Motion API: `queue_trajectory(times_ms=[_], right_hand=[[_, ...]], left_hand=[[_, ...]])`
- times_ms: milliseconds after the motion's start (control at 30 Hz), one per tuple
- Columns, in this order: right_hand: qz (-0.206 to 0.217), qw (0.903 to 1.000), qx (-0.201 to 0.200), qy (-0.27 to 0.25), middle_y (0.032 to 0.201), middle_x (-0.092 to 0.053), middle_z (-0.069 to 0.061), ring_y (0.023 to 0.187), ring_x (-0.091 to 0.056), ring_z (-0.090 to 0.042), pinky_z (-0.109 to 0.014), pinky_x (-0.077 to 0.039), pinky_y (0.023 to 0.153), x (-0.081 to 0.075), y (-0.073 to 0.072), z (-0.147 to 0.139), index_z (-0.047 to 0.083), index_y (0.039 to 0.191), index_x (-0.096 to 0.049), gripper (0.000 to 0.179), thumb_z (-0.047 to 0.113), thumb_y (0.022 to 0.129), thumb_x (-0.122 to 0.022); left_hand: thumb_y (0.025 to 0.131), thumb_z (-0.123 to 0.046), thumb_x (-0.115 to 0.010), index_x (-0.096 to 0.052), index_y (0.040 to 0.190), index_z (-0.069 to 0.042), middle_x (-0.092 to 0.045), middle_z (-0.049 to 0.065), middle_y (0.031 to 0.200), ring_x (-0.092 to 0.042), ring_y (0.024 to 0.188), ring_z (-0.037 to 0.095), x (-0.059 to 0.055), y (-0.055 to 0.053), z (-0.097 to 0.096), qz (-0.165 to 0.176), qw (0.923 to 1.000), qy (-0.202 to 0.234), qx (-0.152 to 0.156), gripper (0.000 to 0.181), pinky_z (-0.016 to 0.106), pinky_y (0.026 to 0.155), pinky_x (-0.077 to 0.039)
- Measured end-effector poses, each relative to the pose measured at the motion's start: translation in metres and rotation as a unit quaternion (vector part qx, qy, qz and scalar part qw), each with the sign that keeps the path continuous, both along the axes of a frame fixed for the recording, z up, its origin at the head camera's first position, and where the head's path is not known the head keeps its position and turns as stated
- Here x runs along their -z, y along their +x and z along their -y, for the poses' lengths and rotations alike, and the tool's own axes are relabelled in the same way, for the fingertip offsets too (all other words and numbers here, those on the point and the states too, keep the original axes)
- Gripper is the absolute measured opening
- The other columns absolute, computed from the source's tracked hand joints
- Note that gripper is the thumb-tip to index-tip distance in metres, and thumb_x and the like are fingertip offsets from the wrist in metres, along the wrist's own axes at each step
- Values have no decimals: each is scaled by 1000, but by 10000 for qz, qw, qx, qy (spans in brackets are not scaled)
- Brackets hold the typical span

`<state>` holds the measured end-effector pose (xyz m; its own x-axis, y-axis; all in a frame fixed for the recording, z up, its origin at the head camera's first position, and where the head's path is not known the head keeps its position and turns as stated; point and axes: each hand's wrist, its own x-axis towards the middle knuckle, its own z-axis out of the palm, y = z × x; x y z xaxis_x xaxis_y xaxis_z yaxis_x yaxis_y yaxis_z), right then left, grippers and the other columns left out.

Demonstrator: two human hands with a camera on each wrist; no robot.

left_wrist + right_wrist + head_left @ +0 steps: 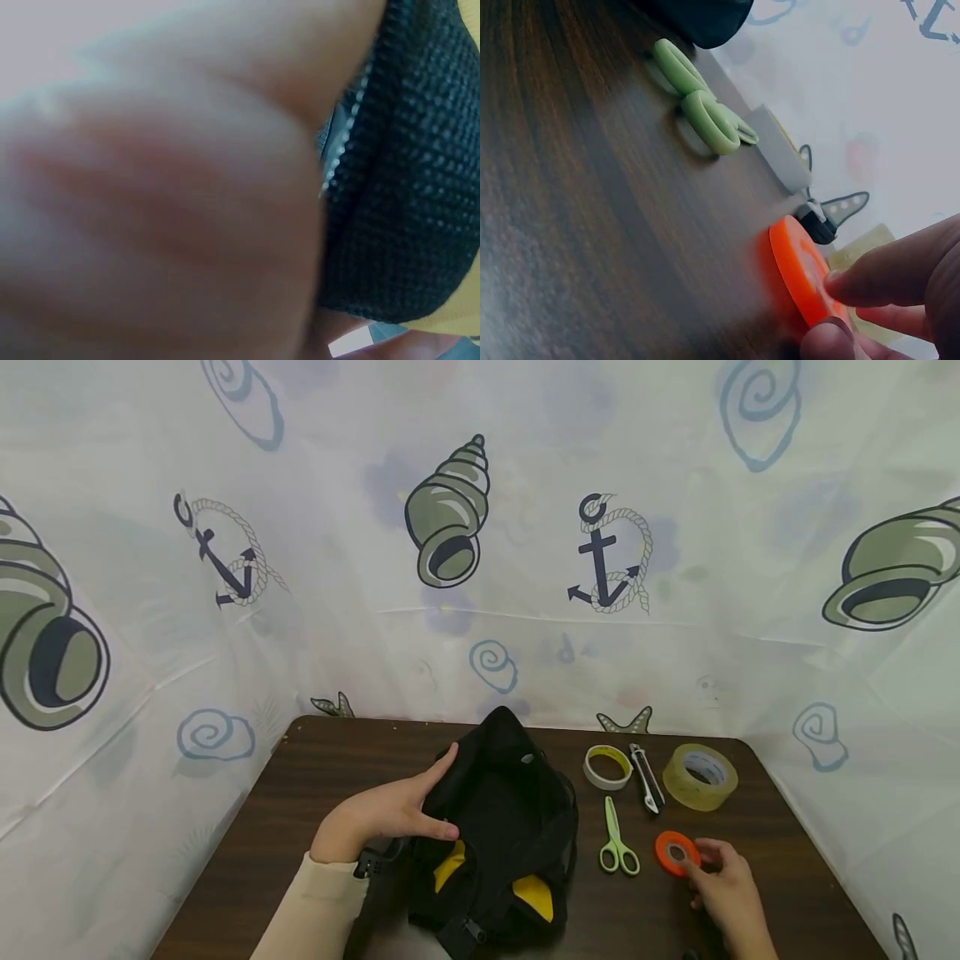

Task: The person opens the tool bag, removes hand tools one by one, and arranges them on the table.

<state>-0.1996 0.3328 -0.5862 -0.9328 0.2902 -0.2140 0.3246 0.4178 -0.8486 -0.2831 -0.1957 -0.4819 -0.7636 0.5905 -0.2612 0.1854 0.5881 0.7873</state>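
Observation:
My left hand [390,810] grips the left side of a small black backpack [498,860] with yellow patches, its thumb in front and other fingers hidden behind the fabric. The bag's dark opening faces up. Close by in the left wrist view are blurred skin and black woven fabric [420,180] with a zipper edge. To the right, my right hand [723,881] pinches the edge of an orange tape roll [664,845] between thumb and fingers. The right wrist view shows the orange roll tilted, close over the table.
Green-handled scissors [612,835] lie between the backpack and the orange roll. Behind them are a white tape roll [604,783], a utility knife [647,781] and a wide clear-yellow tape roll [697,795]. The dark wooden table [337,756] meets a patterned curtain [525,527] at its back edge.

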Motion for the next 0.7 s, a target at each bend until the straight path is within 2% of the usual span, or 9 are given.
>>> queue_trajectory(times_ms=[133,267,400,533,700], right_hand=[[-31,9998,-33,196,141,-51,-38,61,-67,-21,-35,-62,58,1,2,1,-8,155,-44,62,16,106,-72],[-44,9998,53,163,141,-47,-34,65,-66,-20,-35,-62,58,2,3,3,-6,155,-44,60,16,106,-71],[-194,9991,341,128,133,-56,-29,72,-66,-17,-35,-60,58,0,2,9,-4,152,-47,53,18,108,-68],[-428,9959,737,309,117,-66,-15,71,-66,-15,-31,-57,60,-3,3,14,1,145,-55,43,21,109,-68],[-1018,9871,1112,537,100,-67,3,71,-60,-9,-26,-52,60,-20,7,32,5,133,-64,28,20,108,-69]], left_hand=[[92,-62,-82,10,171,-51,-3,0,185,-31,166,39,-2,1,0,42,9999,-85,-73,123,67,129,-34],[91,-61,-83,10,172,-51,-4,-1,185,-32,166,38,-2,2,0,53,9999,-87,-111,123,66,129,-34],[92,-60,-83,10,172,-50,-2,-1,185,-29,167,37,0,2,2,44,9999,-51,-115,123,65,129,-34],[92,-62,-82,10,172,-49,-2,-1,185,-28,167,37,0,1,3,5,9999,-50,-97,123,65,129,-34],[91,-64,-82,10,173,-48,-1,-3,185,-26,168,36,-1,0,2,6,10000,-17,-54,124,65,130,-33]])
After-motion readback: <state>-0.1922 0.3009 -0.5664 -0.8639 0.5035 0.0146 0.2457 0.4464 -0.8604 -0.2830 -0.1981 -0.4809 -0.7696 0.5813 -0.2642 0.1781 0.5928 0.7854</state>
